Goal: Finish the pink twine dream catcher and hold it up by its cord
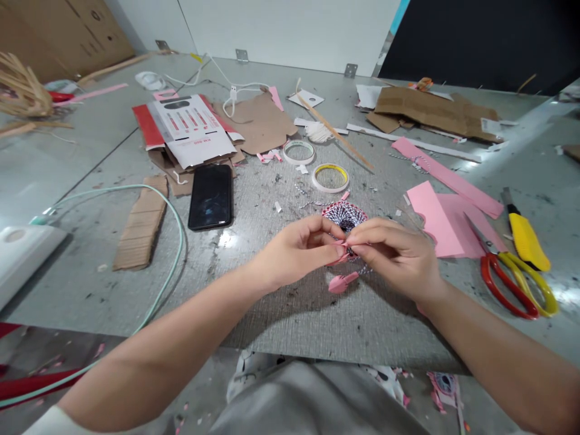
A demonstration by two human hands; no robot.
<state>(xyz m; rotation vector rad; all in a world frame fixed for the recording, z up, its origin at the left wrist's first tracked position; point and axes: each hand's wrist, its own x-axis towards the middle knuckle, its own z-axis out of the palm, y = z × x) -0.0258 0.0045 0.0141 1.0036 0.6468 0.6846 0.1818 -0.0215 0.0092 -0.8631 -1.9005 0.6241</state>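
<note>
My left hand (pixel 303 248) and my right hand (pixel 396 254) meet fingertip to fingertip over a round ornament (pixel 343 211) wound with dark-and-white twisted string and edged in pink. Both are closed in a pinch on a small piece of pink paper (pixel 343 244), mostly covered by the fingers. The ornament's lower part is hidden behind the hands. Just below, a folded pink paper tab (pixel 342 283) hangs or lies near the tabletop, with a bit of the twisted string beside it.
Beyond the hands lie two tape rolls (pixel 330 177) (pixel 299 152). To the right are pink paper sheets (pixel 457 220), red-and-yellow-handled scissors (pixel 512 278) and a yellow utility knife (pixel 528 238). A black phone (pixel 211 197), cardboard strip (pixel 141 223) and green cable (pixel 180 241) are at left.
</note>
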